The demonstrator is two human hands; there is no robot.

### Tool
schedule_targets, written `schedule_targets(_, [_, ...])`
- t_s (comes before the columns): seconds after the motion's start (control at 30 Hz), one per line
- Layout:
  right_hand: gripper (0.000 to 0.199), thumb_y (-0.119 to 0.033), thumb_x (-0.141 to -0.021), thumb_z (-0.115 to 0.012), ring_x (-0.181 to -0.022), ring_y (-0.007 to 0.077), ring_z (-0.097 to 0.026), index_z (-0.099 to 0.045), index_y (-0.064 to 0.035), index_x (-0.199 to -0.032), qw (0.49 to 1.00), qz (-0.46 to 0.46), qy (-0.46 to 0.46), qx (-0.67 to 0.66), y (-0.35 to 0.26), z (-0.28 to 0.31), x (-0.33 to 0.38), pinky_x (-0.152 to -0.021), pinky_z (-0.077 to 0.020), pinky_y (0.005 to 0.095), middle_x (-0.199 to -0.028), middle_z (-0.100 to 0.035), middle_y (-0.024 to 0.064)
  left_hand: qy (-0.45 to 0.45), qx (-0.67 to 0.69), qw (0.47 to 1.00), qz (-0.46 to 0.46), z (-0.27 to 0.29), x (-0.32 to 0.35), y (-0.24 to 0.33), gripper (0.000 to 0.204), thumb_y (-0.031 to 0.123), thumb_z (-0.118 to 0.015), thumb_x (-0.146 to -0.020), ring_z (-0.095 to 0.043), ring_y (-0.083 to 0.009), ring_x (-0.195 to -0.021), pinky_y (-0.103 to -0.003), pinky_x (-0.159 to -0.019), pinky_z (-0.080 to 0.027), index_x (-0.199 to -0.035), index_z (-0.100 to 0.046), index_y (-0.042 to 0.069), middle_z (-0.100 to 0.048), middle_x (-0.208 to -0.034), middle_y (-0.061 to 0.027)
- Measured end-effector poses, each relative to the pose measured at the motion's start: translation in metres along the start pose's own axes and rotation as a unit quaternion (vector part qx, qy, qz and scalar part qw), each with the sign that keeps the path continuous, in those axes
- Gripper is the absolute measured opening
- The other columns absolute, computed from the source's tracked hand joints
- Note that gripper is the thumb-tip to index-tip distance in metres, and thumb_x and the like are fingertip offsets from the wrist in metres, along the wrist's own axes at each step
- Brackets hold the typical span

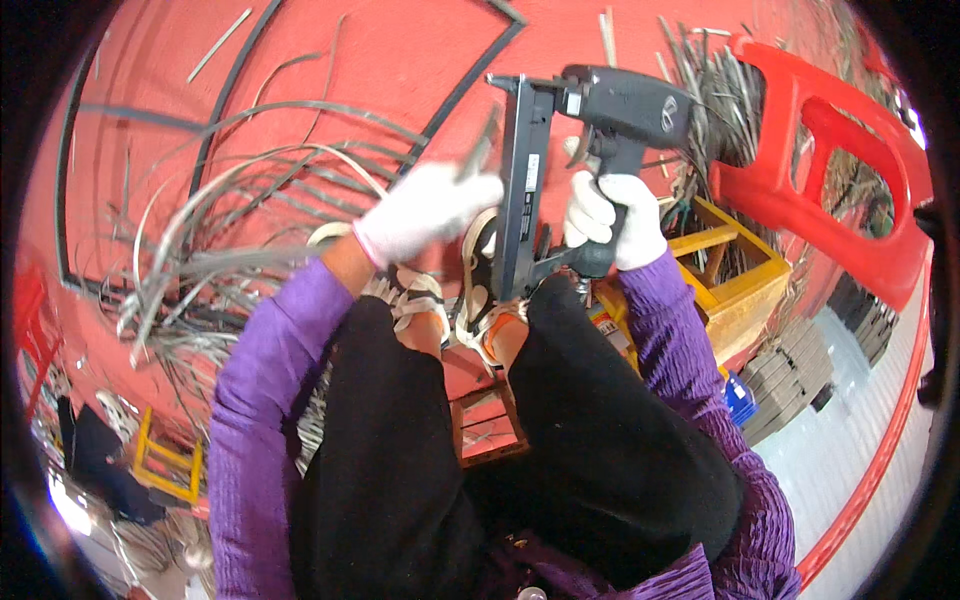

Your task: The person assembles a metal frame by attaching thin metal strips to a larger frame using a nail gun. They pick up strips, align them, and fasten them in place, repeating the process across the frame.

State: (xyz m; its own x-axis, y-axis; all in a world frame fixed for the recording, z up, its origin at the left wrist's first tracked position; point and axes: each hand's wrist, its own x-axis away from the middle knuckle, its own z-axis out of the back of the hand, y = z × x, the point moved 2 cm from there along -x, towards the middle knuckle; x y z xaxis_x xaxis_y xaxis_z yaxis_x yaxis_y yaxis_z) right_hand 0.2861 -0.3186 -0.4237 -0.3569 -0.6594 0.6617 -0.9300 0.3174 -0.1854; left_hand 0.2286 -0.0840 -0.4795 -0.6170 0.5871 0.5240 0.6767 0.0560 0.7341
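A black nail gun or stapler (525,185) with a long straight magazine is held up in front of my knees. My right hand (615,215), in a white glove, wraps round its handle. Just left of the magazine is my left hand (430,210), also white-gloved and smeared by motion. A short grey strip (483,148) sticks out above its fingers, blurred like the hand, and looks gripped there. Beside that hand, a loose pile of long grey and pale strips (250,200) curves over the red floor.
A dark thin frame (205,160) lies on the red floor (400,50). At right are a red plastic stool (770,110), a bundle of strips (725,100), a yellow wooden stool (750,295) and stacked grey pieces (790,375). Between my legs is a small brown frame (490,455).
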Motion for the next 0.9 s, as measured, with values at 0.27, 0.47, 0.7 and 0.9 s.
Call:
schedule_targets(0.27, [0.029, -0.031, -0.080, -0.057, -0.048, 0.0176, -0.045, -0.049, -0.0088, -0.064, 0.975, -0.014, -0.198, -0.097, -0.001, -0.033, -0.002, -0.059, -0.0419, 0.0337, -0.052, -0.041, 0.0013, -0.173, 0.208, 0.960, -0.071, -0.059, 0.016, 0.026, 0.085, 0.076, -0.057, -0.075, -0.060, -0.0224, -0.095, -0.034, -0.086, -0.047, -0.103, -0.061, -0.004, -0.062, -0.105, -0.0160])
schedule_targets(0.47, [0.032, -0.032, -0.078, -0.056, -0.048, 0.0191, -0.045, -0.045, -0.0097, -0.057, 0.963, 0.058, -0.249, -0.086, -0.014, -0.039, 0.002, -0.064, -0.0444, 0.0356, -0.052, -0.041, 0.0026, -0.087, -0.185, 0.978, -0.029, -0.045, 0.033, 0.060, 0.051, 0.036, -0.061, -0.089, -0.062, -0.0157, -0.088, -0.029, -0.077, -0.049, -0.121, -0.059, -0.003, -0.065, -0.103, -0.0094])
schedule_targets(0.7, [0.037, -0.041, -0.083, -0.051, -0.054, 0.0240, -0.048, -0.053, -0.0074, -0.068, 0.965, 0.167, -0.202, -0.026, -0.023, -0.025, -0.014, -0.062, -0.0441, 0.0408, -0.054, -0.046, 0.0062, 0.038, 0.259, 0.965, -0.035, -0.032, -0.002, 0.050, 0.053, 0.040, -0.039, -0.101, -0.063, -0.0192, -0.097, -0.029, -0.078, -0.053, -0.137, -0.043, 0.002, -0.063, -0.112, -0.0102])
schedule_targets(0.9, [0.040, -0.023, -0.095, -0.055, -0.108, 0.0233, -0.060, -0.054, -0.0010, -0.128, 0.887, 0.313, 0.213, 0.264, 0.052, 0.026, 0.016, -0.097, -0.0456, 0.0346, -0.121, -0.060, 0.0165, 0.088, -0.012, 0.994, -0.071, -0.041, -0.027, 0.047, 0.055, 0.051, -0.034, -0.101, -0.057, -0.0080, -0.073, -0.020, -0.057, -0.042, -0.117, -0.060, 0.006, -0.062, -0.083, -0.0027])
